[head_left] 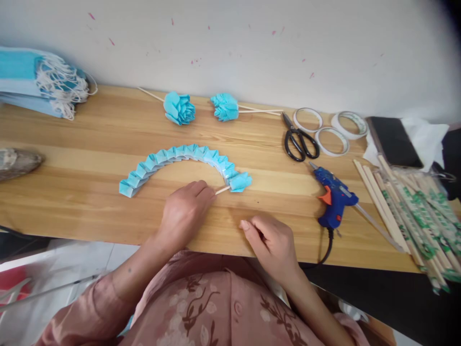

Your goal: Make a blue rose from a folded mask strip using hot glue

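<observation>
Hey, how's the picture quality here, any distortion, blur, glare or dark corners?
Head view: wide-angle stretch toward the edges, top right corner vignetted; light soft and even, no harsh glare on the table, faint shadows beside the left hand and right hand; pleated blue strip sharp, chopstick packs at right smeared.

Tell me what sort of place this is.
Likely a craft worktable: a wooden table bears a glue gun, scissors, tape rolls and a pleated blue strip whose stick the left hand pinches.
</observation>
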{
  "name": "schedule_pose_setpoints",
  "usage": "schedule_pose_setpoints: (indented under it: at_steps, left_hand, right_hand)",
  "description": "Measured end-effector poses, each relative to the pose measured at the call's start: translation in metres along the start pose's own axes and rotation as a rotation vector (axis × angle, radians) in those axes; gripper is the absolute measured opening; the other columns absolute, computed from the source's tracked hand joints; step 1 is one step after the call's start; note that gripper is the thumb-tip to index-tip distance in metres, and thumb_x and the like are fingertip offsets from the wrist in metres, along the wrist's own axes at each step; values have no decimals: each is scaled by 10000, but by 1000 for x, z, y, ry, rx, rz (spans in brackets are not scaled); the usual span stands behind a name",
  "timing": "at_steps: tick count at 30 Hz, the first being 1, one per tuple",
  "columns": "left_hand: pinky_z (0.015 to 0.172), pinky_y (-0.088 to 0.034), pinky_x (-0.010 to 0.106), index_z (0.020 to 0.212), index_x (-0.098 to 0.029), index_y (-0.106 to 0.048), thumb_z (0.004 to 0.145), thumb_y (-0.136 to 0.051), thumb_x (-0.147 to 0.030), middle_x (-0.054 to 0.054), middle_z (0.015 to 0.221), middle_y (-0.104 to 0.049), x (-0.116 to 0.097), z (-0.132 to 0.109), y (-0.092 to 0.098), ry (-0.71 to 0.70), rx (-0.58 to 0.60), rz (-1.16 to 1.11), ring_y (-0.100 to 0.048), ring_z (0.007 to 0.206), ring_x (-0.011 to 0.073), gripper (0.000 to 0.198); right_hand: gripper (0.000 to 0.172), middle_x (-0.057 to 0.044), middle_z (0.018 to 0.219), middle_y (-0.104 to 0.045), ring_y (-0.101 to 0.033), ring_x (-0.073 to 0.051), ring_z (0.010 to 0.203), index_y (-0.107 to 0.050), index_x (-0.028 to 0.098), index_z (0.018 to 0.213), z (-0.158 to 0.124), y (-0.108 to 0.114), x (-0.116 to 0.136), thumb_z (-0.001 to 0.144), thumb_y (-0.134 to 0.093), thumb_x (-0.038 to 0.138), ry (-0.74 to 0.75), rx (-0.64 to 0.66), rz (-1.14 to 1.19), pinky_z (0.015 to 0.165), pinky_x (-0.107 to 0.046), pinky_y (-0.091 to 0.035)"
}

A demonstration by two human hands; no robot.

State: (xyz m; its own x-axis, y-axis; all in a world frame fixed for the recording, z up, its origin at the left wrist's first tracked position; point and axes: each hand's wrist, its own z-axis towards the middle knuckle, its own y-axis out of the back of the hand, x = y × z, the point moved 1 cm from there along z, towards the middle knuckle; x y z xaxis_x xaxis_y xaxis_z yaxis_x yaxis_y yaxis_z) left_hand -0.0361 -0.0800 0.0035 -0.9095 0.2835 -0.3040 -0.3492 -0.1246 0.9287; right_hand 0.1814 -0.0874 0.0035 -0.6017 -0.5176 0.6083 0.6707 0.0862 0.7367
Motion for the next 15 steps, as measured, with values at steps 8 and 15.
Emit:
schedule_pose_setpoints:
  at_steps: [8, 15]
  left_hand:
    - [644, -416, 291, 874, -178, -680, 1095, -359, -285, 47, 839, -657, 0, 1, 2, 33, 49, 54, -634, 785, 182, 404]
    - [581, -359, 296, 864, -189, -658, 1083, -379, -263, 40, 856, -654, 2, 0, 5, 38, 86, 141, -605, 716, 175, 363]
  right_hand:
    - [375, 55, 563, -415, -410, -82, 528, -443, 204, 642, 0, 1, -1, 1003, -541, 196, -9, 0, 26, 562, -254, -304]
    - [374, 51, 551, -429, -418, -88, 521, -471, 204, 632, 0, 1, -1, 999, -546, 198, -14, 0, 38, 560, -257, -301]
